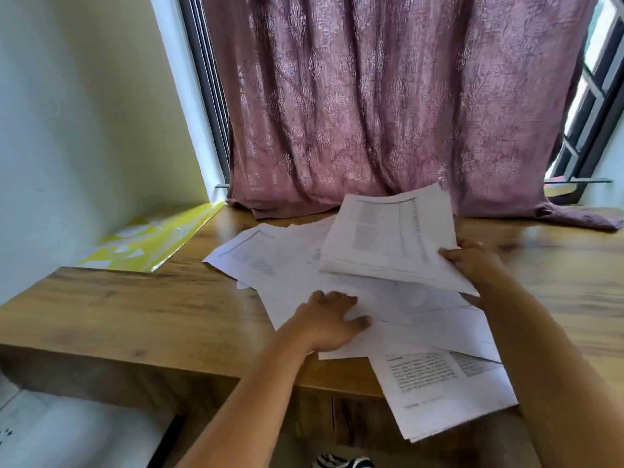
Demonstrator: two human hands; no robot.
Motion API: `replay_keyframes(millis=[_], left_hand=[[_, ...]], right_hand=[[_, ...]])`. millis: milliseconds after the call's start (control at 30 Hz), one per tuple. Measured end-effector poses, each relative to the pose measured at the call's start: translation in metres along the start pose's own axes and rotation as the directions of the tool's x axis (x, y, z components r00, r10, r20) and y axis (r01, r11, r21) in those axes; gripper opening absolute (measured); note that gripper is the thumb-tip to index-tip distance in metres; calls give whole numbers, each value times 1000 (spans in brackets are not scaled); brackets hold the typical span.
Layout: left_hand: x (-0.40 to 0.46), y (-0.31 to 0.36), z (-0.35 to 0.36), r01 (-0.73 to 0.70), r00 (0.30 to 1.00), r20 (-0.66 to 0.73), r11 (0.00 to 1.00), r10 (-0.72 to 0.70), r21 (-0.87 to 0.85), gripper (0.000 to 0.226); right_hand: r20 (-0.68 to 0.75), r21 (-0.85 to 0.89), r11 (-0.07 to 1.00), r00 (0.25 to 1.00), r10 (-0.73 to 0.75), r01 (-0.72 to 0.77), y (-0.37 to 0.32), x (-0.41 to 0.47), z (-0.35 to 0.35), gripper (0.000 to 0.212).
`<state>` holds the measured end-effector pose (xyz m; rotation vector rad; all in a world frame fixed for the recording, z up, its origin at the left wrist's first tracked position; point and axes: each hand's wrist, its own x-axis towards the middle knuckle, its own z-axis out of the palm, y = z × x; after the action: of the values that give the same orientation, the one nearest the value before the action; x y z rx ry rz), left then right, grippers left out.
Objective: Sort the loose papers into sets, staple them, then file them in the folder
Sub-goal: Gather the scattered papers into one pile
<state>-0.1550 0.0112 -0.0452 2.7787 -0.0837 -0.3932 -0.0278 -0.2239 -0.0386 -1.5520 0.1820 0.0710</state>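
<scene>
Loose white printed papers (290,265) lie scattered over the middle of the wooden desk (135,309). My right hand (472,261) grips a thick stack of printed sheets (388,238) by its right edge and holds it tilted above the spread. My left hand (332,319) rests on the loose sheets with fingers spread, pressing them down. One printed page (442,393) hangs over the desk's front edge. A yellow folder (148,241) lies at the back left of the desk by the wall. No stapler is in view.
A purple patterned curtain (388,106) hangs behind the desk and bunches on its back edge. A window frame (587,109) shows at the far right. The wall (67,130) closes off the left side.
</scene>
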Motion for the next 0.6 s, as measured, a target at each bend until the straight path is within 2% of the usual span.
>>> replay_keyframes(millis=[33, 100, 167, 267, 367, 433, 500, 600], left_hand=[[-10, 0, -2, -9, 1000, 22, 987, 13, -161, 59], [-22, -11, -16, -10, 1000, -5, 887, 9, -462, 40], [-26, -30, -29, 28, 993, -77, 809, -90, -587, 24], [-16, -56, -47, 69, 926, -262, 806, -270, -588, 27], [18, -56, -61, 16, 842, -427, 806, -331, -592, 24], [44, -48, -65, 59, 866, -390, 838, -313, -542, 44], [66, -47, -63, 139, 878, -346, 868, -331, -477, 71], [88, -51, -54, 379, 860, -227, 869, -458, -319, 103]], right_hand=[[5, -160, 986, 999, -36, 37, 0, 2, 2, 38], [-3, -485, 871, 995, -96, 82, -4, 1, -3, 42], [-68, -599, 798, 989, -132, 65, -9, -1, -20, 44], [-129, -451, 890, 982, -138, 66, -21, -7, -40, 39], [-185, -332, 933, 960, -212, 142, -31, -16, -26, 34], [-176, -439, 886, 952, -249, 150, -25, -30, 1, 35], [-110, -575, 809, 967, -228, 125, -6, -44, 31, 43], [-15, -660, 741, 984, -176, 122, 25, -68, 57, 39]])
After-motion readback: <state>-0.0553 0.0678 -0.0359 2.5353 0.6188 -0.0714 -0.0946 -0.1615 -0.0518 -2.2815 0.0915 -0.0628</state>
